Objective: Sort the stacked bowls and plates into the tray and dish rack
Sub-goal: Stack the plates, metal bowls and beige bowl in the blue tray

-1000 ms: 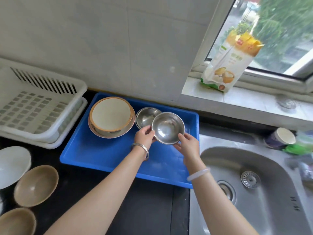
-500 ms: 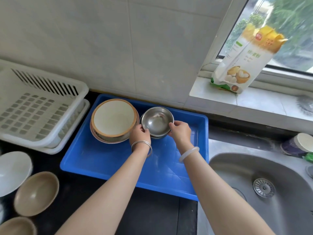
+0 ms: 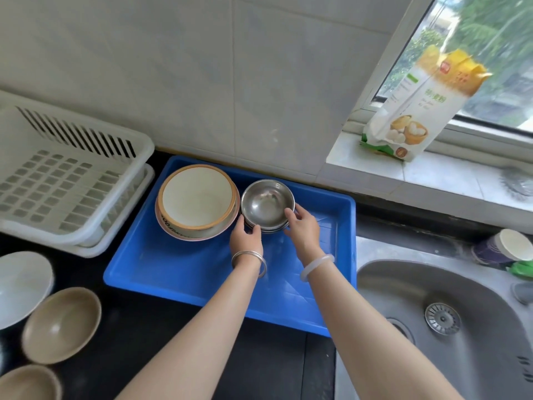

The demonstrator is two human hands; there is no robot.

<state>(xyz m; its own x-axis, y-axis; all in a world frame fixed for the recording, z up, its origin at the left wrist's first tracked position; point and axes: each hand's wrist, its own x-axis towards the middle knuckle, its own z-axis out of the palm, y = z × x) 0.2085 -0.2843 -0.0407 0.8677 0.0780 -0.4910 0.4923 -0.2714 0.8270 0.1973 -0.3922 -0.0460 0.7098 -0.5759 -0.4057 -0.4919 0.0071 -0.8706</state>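
**Steel bowls [image 3: 266, 204] gripped by both hands in blue tray [image 3: 184, 272]**

A nested stack of steel bowls sits in the far half of the blue tray on a dark kitchen counter [image 3: 138, 350], held from both sides by a person seen from above. The left hand [image 3: 245, 233], with a silver bangle [image 3: 249, 256] on its wrist, curls its fingers against the near left side of the stack. The right hand [image 3: 302, 226], wearing a pale bangle [image 3: 317, 265], closes thumb and fingers on the right side, fingertips at the top bowl's rim.

Just left of the stack, and also in the tray's far half by the tiled wall, a cream bowl [image 3: 197, 197] with a brown rim rests inside a wider pink-edged bowl [image 3: 215, 232]. Whether the two stacks touch cannot be told.

A white plastic dish rack [image 3: 57, 180], slotted along its back wall, stands left of the tray on a matching drip tray. At the counter's near left corner, apart from the tray, a white dish [image 3: 20, 284] and two tan bowls [image 3: 62, 324] lie open side up.

On the right, a stainless sink [image 3: 476, 368] with a round strainer [image 3: 442, 318] sits beside the tray's right edge. A dark cup [image 3: 501, 246] with a white top sits behind the sink, next to something green. On the windowsill [image 3: 432, 174], a white-and-yellow food bag [image 3: 418, 102] printed with steamed buns stands against the window frame.
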